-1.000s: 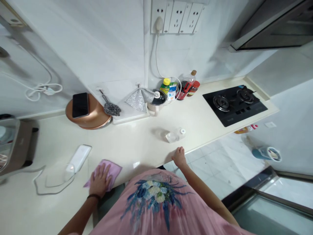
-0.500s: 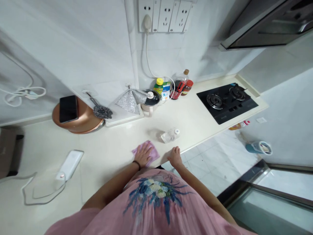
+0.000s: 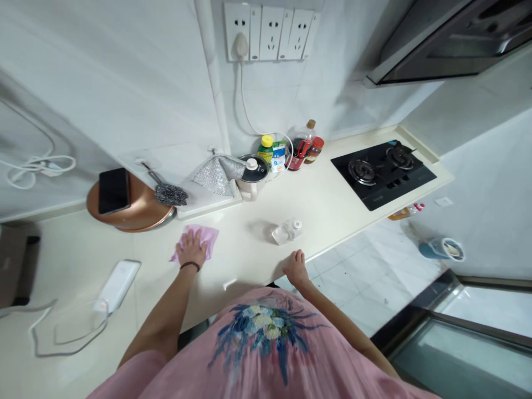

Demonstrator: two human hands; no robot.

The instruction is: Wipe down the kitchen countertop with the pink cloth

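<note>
My left hand [image 3: 191,251] lies flat, fingers spread, on a pink cloth [image 3: 206,235] pressed to the cream countertop [image 3: 332,205], just in front of a white board. A dark band circles that wrist. My right hand [image 3: 296,266] rests on the counter's front edge with fingers curled over it, holding nothing I can make out. A small clear bottle with a white cap [image 3: 286,231] lies on its side a little beyond the right hand.
A copper pan [image 3: 137,213] with a black phone [image 3: 113,189] on it stands back left, beside a steel scourer [image 3: 170,194]. A small pot [image 3: 252,173], condiment bottles [image 3: 300,146] and a black gas hob [image 3: 382,172] line the back. A white power strip [image 3: 116,284] lies left.
My left hand slid the pink cloth right along the front edge, then back left and away from me toward the white board. The right hand stayed on the edge.
</note>
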